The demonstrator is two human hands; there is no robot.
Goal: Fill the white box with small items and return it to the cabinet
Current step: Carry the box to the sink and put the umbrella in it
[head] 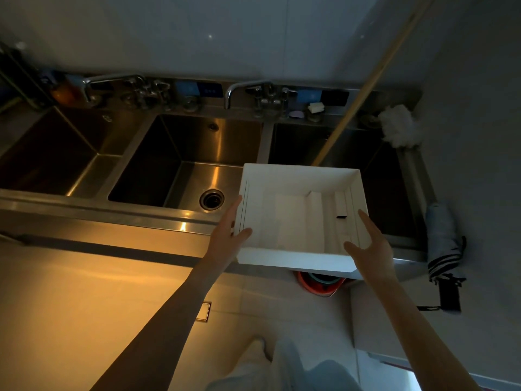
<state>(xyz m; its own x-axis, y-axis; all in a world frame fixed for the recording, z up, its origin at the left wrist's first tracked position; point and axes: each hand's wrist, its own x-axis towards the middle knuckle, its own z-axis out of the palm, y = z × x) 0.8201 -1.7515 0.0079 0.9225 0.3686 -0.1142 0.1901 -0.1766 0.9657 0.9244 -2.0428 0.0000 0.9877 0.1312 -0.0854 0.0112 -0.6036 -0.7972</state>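
Observation:
An open white box (293, 261) with white inserts and a small black item (341, 216) inside is held over the front rim of the steel sink counter. My left hand (228, 235) grips its left side, thumb on the near left corner. My right hand (369, 244) holds the right side, thumb over the front rim, fingers along the right wall. No cabinet is in view.
Three steel sink basins (180, 165) with taps (239, 91) run along the wall. A wooden handle (363, 88) leans over the right basin beside a white mop head (400, 128). A folded umbrella (442, 246) hangs at the right end. A red basin (318, 286) sits on the floor below.

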